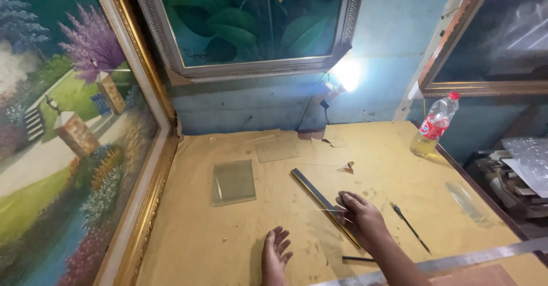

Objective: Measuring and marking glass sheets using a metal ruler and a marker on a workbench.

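Note:
My right hand (361,214) rests palm down on a long dark straightedge (313,190) that lies diagonally on the yellow-brown worktable (228,240). A large clear glass sheet (319,172), barely visible by its edges, seems to lie under the straightedge. My left hand (276,253) lies flat on the table near the front edge, fingers spread, holding nothing. A thin dark glass-cutter tool (410,227) lies just right of my right hand.
A stack of small glass squares (233,181) and a single pane (277,148) lie further back. A plastic bottle with a red cap (435,125) stands at the right rear. Framed paintings (80,126) lean at left and behind. A metal ruler (474,257) crosses the front right.

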